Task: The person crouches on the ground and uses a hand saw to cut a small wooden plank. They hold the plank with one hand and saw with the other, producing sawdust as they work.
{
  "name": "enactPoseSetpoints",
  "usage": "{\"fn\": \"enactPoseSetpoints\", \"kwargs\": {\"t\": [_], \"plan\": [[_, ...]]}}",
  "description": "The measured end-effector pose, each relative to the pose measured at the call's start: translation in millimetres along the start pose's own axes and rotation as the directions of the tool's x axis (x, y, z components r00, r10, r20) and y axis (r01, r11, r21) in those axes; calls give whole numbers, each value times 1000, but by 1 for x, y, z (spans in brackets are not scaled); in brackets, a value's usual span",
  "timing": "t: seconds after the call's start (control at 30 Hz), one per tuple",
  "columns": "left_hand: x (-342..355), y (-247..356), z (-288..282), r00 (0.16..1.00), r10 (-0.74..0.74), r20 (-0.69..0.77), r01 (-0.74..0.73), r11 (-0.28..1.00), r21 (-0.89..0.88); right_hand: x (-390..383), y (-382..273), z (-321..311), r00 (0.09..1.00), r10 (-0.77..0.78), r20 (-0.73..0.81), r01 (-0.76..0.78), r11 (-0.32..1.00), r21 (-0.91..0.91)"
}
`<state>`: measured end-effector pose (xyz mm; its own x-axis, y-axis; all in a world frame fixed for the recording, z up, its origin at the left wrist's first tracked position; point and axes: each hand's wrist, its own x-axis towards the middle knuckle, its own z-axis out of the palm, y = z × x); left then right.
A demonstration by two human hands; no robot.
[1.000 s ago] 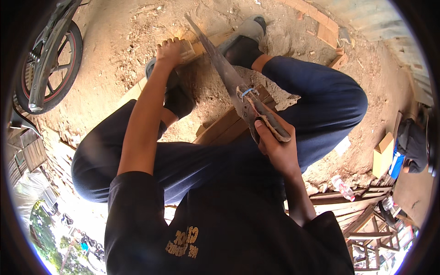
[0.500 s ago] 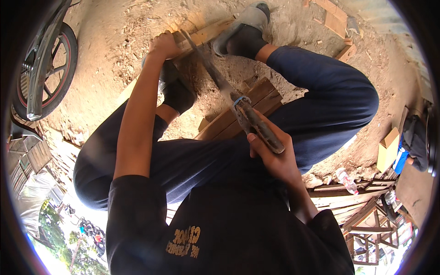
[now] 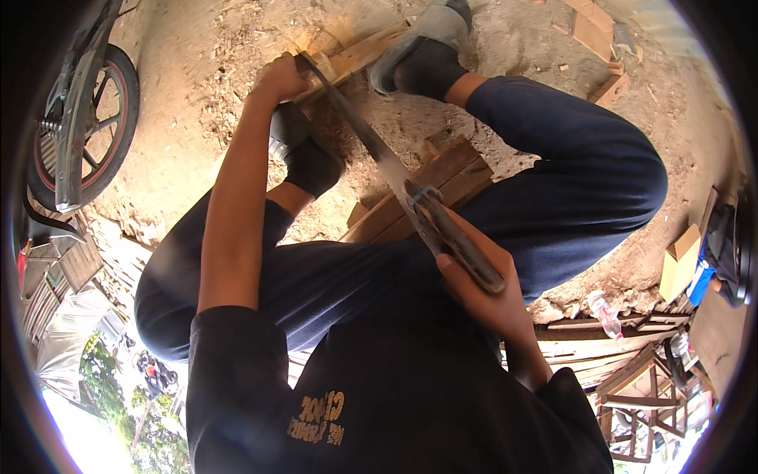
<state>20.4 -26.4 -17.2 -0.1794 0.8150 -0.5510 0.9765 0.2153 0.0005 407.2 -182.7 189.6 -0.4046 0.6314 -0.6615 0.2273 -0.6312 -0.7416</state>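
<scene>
My right hand (image 3: 491, 294) is closed round the dark handle of a handsaw (image 3: 369, 139). The long, narrow blade slants up and to the left, and its far end lies across a pale wooden plank (image 3: 359, 60). Beside the blade tip, my left hand (image 3: 279, 79) is closed over the plank, its fingertips partly hidden. The plank lies near the ground, close to both my feet, with its right end by my right shoe (image 3: 439, 33). Part of it is hidden behind my left hand.
Below the blade, a low brown wooden bench (image 3: 442, 178) stands between my legs. A motorcycle wheel (image 3: 126, 103) is at the left. Wood offcuts (image 3: 592, 35) lie at the far right, a plastic bottle (image 3: 605, 314) nearer on the right, with a wooden frame (image 3: 643, 403) below it.
My right hand has drawn the handsaw back toward me, down and to the right, so less blade reaches past the plank. My left hand stays on the plank.
</scene>
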Motion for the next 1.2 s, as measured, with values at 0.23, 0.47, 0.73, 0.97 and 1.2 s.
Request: {"fn": "enactPoseSetpoints", "kwargs": {"t": [0.23, 0.47, 0.73, 0.97, 1.2], "plan": [[1, 4, 1, 999, -22, 40, 20, 998, 55, 33, 10, 16, 969, -246, -23, 240, 961, -137], [0, 3, 4, 1000, -18, 8, 17, 994, 108, 9, 1, 28, 969, -224, -105, 212, 971, -114], [3, -2, 6, 999, -35, 36, 33, 997, 69, 47, 12, 32, 938, -340, -67, 317, 920, -230], [10, 1, 5, 999, -16, 41, 14, 999, 51, 63, 9, 27, 969, -227, -96, 226, 974, -25], [10, 0, -1, 999, -31, 36, 29, 998, 63, 44, 10, 32, 965, -225, -136, 227, 974, -1]]}}
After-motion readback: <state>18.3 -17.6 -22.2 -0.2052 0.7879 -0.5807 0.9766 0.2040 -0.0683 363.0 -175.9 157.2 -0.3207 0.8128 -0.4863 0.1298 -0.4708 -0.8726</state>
